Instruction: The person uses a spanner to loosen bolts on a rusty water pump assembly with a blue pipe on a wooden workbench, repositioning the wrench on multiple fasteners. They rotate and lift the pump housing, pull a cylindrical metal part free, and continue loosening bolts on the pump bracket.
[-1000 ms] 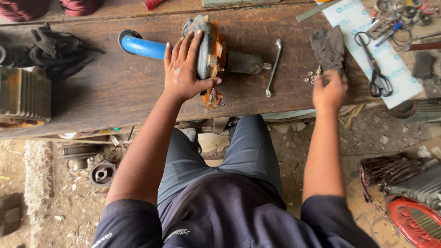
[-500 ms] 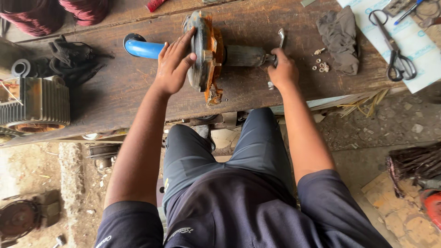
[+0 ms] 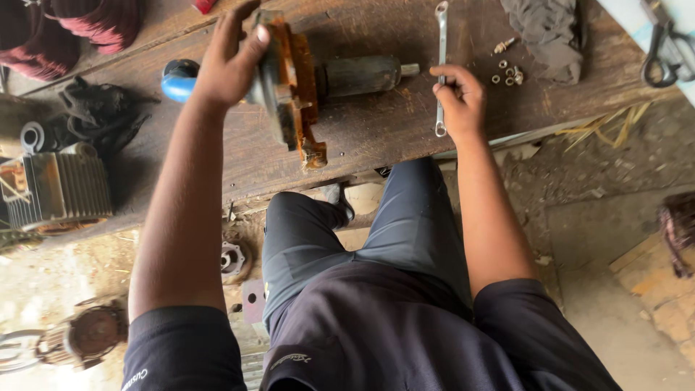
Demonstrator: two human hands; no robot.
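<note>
Two hands: left on rusty pump, right fingers touching wrench

Dark navy short-sleeved shirt with small pale lettering on the sleeve; slate-grey trousers; bare forearms.

The rusty orange-and-grey pump body with a dark cylindrical shaft end lies on its side on the worn wooden desk, its broad flange upright and its shaft pointing toward 3 o'clock; a blue pipe end shows at its 9 o'clock side. The left hand is clamped over the flange's top edge. At 3 o'clock from the shaft tip, the long silver ring spanner lies along 12 to 6, pinched near its lower ring by the right hand
</note>
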